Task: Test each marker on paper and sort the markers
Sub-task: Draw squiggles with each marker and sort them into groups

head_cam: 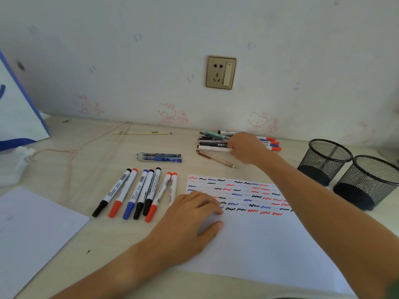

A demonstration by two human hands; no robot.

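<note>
A white sheet of paper [259,240], marked in its upper part with rows of red, blue and black squiggles, is laid on the pale wood-grain table [103,251]. It is pressed flat at its left edge by the left hand [190,223], whose fingers [210,205] are laid straight and relaxed on the sheet. The right hand [248,147] is stretched to the far pile of mixed pens and markers [213,140] by the wall, and a white-barrelled marker [213,148] at the pile's near edge is gripped by its curled fingers. A row of seven white markers with black, red and blue caps [138,194] is set out just left of the paper. Two blue pens in a clear wrapper [159,157] are placed beyond that row. Two black wire-mesh pen cups [347,169] are stood together at the right, well apart from the pile.
</note>
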